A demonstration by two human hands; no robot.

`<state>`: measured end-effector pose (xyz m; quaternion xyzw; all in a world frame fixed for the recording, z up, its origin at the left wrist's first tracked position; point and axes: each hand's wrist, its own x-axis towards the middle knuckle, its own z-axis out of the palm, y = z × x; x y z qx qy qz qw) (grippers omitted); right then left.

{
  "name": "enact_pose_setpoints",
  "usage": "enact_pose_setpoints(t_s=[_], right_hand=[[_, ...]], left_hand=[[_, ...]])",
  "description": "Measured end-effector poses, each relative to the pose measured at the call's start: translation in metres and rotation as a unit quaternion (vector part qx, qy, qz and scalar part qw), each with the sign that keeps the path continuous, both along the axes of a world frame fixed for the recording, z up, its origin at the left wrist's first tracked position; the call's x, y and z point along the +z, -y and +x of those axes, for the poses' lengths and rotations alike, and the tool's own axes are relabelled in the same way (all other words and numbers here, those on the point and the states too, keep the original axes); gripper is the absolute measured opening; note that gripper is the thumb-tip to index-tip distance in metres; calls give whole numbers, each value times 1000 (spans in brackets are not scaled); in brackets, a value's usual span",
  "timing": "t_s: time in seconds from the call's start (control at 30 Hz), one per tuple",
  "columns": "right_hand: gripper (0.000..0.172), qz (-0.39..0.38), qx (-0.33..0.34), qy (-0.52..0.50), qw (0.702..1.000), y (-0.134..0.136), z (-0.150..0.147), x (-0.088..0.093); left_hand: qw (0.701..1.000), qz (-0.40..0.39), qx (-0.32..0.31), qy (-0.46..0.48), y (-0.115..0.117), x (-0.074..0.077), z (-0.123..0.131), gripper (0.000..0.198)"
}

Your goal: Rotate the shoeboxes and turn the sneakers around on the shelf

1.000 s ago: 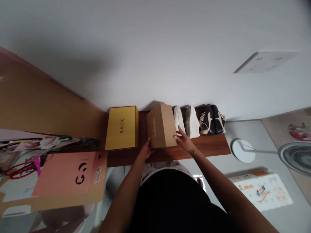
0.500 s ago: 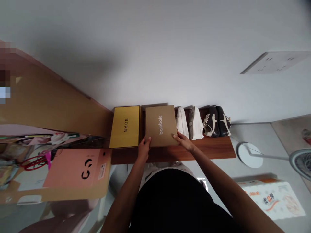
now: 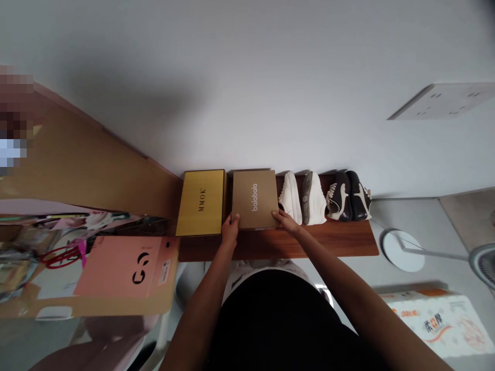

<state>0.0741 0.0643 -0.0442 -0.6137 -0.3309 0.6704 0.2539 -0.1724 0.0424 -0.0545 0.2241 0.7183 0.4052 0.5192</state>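
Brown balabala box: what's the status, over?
Left hand, right hand at its front edge. Brown balabala box flat on wooden shelf. Gold MMOK box, white sneaker either side.

**Shoes and a gold box on a wooden shelf (image 3: 332, 242)**
Just left of the grip, a gold MMOK box (image 3: 201, 203); just right, white sneakers (image 3: 301, 198), then black-and-white sneakers (image 3: 348, 196). Further left lies a pink carton (image 3: 116, 268); well right, a wall socket plate (image 3: 441, 101).

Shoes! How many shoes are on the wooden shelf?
4. All on the wooden shelf, right of the balabala box: a white shoe, a second white shoe showing its sole, a dark shoe, and a second dark shoe.
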Motion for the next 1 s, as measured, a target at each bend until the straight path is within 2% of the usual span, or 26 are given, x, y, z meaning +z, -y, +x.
enact_pose_setpoints(t_s=[0.23, 0.5, 0.63, 0.77, 0.83, 0.9, 1.0], right_hand=[[80, -28, 0, 8, 1000, -6, -5, -12], [85, -10, -10, 42, 999, -10, -17, -20], [80, 19, -9, 74, 997, -11, -23, -16], [72, 92, -6, 156, 983, -10, -24, -7], [68, 117, -9, 175, 978, -6, -14, -1], [65, 148, -18, 171, 974, 0, 8, 5], [65, 182, -63, 198, 961, 14, 57, 10]], left_hand=[[1000, -20, 14, 4, -3, -6, -1, 58], [1000, -4, 20, -9, -13, -8, 4, 53], [999, 18, 10, -36, -17, -4, 6, 48], [993, 9, -1, -116, -15, 10, 9, 56], [981, 21, -7, -193, -10, 21, 14, 62], [969, 71, -27, -237, -4, 33, 26, 65], [970, 140, -93, -174, 7, 44, 62, 59]])
